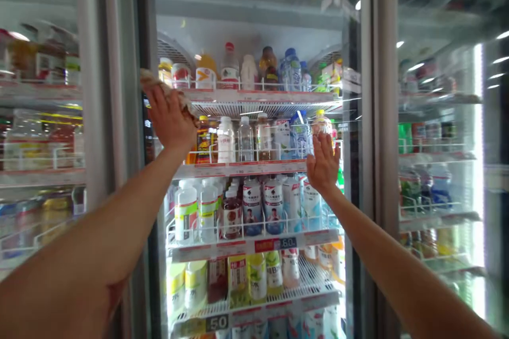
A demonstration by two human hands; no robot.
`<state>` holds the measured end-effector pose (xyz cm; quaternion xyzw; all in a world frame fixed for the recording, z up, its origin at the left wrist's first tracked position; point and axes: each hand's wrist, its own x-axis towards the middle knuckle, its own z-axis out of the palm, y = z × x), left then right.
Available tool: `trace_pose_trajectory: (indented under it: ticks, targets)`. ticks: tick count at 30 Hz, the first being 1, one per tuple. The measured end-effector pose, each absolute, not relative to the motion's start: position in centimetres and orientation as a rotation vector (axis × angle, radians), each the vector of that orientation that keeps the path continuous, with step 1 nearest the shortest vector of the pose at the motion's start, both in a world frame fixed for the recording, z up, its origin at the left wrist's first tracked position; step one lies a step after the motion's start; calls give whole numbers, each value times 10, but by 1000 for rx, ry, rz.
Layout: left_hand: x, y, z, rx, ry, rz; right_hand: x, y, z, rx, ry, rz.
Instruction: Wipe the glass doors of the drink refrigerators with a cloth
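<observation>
A shelf tag (288, 243) reads “.60” — a lower sign (218, 323), “50”

Our left hand (170, 119) and cloth (153, 79) lie near the left edge of the door (366, 63), our right hand (324, 168) toward its right, bottles (274, 206) on shelves (238, 170) behind.

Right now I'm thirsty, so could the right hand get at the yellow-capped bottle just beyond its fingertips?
Probably not as things stand: the glass door looks shut between the right hand and the yellow-capped bottle. The hand seems to lie open against the glass.
</observation>
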<state>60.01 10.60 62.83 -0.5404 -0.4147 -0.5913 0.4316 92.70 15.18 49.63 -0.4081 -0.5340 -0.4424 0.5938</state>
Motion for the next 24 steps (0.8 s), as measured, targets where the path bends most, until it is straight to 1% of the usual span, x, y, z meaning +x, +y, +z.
trace_pose_trajectory:
  ticks: [2, 5, 7, 9, 12, 14, 15, 18, 20, 22, 24]
  targets:
    - [615, 108, 620, -1429, -1008, -1436, 927, 151, 496, -951, -1244, -1030]
    - [653, 112, 594, -1774, -772, -1118, 928, 151, 496, -969, -1257, -1018]
    - [655, 111, 584, -1884, -687, -982, 929, 151, 496, -972, -1264, -1009]
    - [632, 108, 587, -1810, -757, -1087, 929, 152, 496, -965, -1270, -1006]
    - [599, 104, 602, -1480, -960, -1474, 928, 153, 496, -948, -1274, -1007]
    - [606, 104, 601, -1421, -981, -1515, 928, 152, 496, -942, -1268, -1006]
    - [618, 105, 595, -1487, -941, -1434, 928, 152, 496, -939, -1264, -1004]
    - [652, 109, 570, -1784, -697, -1002, 928, 152, 496, -929, -1263, -1008]
    - [644, 111, 560, -1825, -650, -881, 929, 152, 496, -918, -1263, -1022]
    - [611, 109, 560, -1685, -764, -1027, 929, 153, 495, -906, -1253, -1038]
    - [576, 104, 563, -1400, -938, -1296, 928, 154, 495, -897, -1239, -1048]
